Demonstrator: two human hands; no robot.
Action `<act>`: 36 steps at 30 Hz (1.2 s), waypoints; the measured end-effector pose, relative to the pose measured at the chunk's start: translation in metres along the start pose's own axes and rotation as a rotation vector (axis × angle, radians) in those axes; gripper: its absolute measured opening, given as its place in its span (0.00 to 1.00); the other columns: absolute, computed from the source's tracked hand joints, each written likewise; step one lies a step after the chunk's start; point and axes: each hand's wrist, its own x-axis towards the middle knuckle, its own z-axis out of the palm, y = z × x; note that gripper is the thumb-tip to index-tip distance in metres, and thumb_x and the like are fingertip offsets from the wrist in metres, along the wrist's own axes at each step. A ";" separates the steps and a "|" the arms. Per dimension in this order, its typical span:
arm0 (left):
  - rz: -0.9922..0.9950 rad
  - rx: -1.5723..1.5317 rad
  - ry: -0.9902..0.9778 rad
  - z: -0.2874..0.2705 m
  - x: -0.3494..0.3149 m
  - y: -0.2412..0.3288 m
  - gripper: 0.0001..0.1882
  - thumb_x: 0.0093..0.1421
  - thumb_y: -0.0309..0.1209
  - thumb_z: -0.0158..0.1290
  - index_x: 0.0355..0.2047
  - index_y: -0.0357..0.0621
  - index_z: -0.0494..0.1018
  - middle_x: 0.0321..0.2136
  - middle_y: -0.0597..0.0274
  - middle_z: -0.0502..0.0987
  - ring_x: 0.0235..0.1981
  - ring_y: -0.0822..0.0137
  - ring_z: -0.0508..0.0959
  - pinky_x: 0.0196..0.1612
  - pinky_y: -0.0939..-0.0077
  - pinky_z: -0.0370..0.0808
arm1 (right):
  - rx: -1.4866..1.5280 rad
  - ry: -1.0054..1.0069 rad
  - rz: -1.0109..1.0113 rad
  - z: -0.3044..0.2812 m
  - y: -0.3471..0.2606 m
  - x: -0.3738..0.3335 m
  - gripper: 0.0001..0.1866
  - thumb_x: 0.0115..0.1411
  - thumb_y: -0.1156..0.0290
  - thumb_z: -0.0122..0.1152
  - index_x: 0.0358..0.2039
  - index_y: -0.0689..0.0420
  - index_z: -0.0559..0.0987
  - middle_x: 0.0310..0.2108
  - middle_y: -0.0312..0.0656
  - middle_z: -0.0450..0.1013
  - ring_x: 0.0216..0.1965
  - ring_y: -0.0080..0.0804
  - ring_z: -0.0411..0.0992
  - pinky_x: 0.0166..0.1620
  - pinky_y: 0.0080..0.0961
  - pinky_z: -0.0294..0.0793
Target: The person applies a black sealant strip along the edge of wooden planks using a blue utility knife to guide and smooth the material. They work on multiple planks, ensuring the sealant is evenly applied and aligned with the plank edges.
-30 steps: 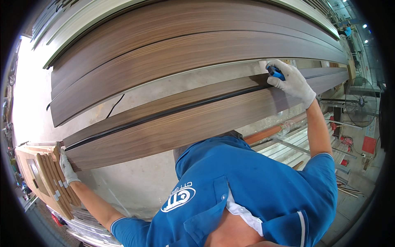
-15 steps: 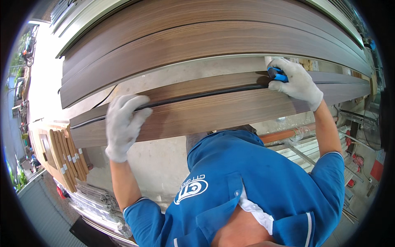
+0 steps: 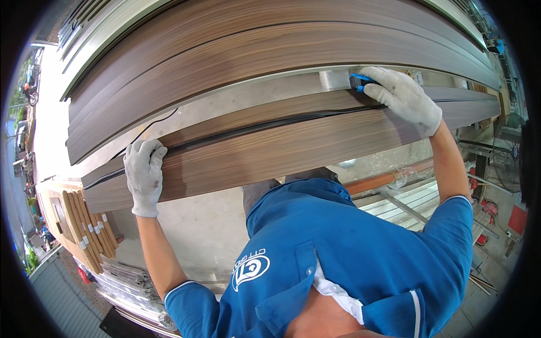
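A long wood-grain profile (image 3: 270,147) lies across in front of me, with a black rubber strip (image 3: 248,128) running along its groove. My left hand (image 3: 145,176), in a white glove, has its fingers curled together over the strip near the profile's left end; the fingertips are partly hidden. Towards the right end, my gloved right hand (image 3: 403,97) grips a small blue and black hand tool (image 3: 358,83). Its thumb and palm are close to the strip. The tool's working end cannot be made out.
Wider wood-grain panels (image 3: 236,59) lie beyond the profile, across a gap. A loose black cord (image 3: 147,128) hangs in that gap at the left. Wooden frames (image 3: 79,231) are stacked at lower left. Metal lengths (image 3: 403,205) and a fan (image 3: 504,149) are at the right.
My left hand has moved left and slightly down along the strip, its fingers closing from spread to curled. My right hand has shifted slightly left and away with the tool, which has turned.
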 end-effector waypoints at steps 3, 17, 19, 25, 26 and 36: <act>-0.015 -0.070 -0.052 -0.003 -0.005 -0.003 0.07 0.58 0.27 0.64 0.36 0.40 0.81 0.36 0.55 0.79 0.44 0.52 0.76 0.51 0.61 0.71 | -0.050 -0.016 0.006 -0.003 0.009 -0.001 0.23 0.70 0.56 0.61 0.60 0.54 0.77 0.46 0.50 0.81 0.46 0.52 0.80 0.51 0.43 0.78; -0.087 0.015 -0.012 -0.006 -0.015 -0.018 0.14 0.58 0.34 0.68 0.39 0.41 0.80 0.38 0.56 0.81 0.45 0.53 0.78 0.50 0.59 0.74 | -0.100 0.043 -0.097 0.002 0.012 -0.008 0.15 0.63 0.59 0.70 0.45 0.53 0.79 0.29 0.45 0.82 0.32 0.48 0.81 0.37 0.40 0.77; -0.009 0.258 0.172 -0.007 -0.021 -0.037 0.15 0.57 0.35 0.69 0.39 0.39 0.81 0.39 0.55 0.81 0.45 0.53 0.79 0.51 0.61 0.74 | -0.095 0.032 -0.153 0.003 0.014 -0.007 0.15 0.61 0.60 0.72 0.43 0.53 0.81 0.28 0.45 0.81 0.31 0.47 0.80 0.37 0.40 0.77; -0.842 -0.671 1.103 0.025 -0.072 -0.051 0.27 0.65 0.44 0.66 0.59 0.45 0.74 0.60 0.58 0.76 0.55 0.55 0.79 0.60 0.56 0.76 | -0.014 0.032 -0.221 0.009 0.017 0.000 0.12 0.57 0.63 0.75 0.40 0.53 0.86 0.28 0.45 0.81 0.30 0.46 0.80 0.36 0.39 0.77; -0.981 -1.111 1.150 0.035 -0.078 -0.044 0.29 0.66 0.46 0.65 0.61 0.46 0.73 0.62 0.59 0.74 0.56 0.56 0.78 0.61 0.54 0.76 | 0.005 0.019 -0.230 0.010 0.017 0.002 0.13 0.57 0.64 0.76 0.40 0.53 0.86 0.28 0.45 0.81 0.30 0.46 0.79 0.35 0.39 0.77; -0.930 -1.374 1.088 0.066 -0.063 0.002 0.32 0.65 0.52 0.61 0.64 0.51 0.73 0.63 0.61 0.75 0.62 0.56 0.74 0.62 0.51 0.74 | -0.040 -0.020 -0.304 0.023 -0.009 0.023 0.12 0.58 0.61 0.75 0.40 0.50 0.86 0.27 0.42 0.79 0.28 0.46 0.78 0.32 0.40 0.74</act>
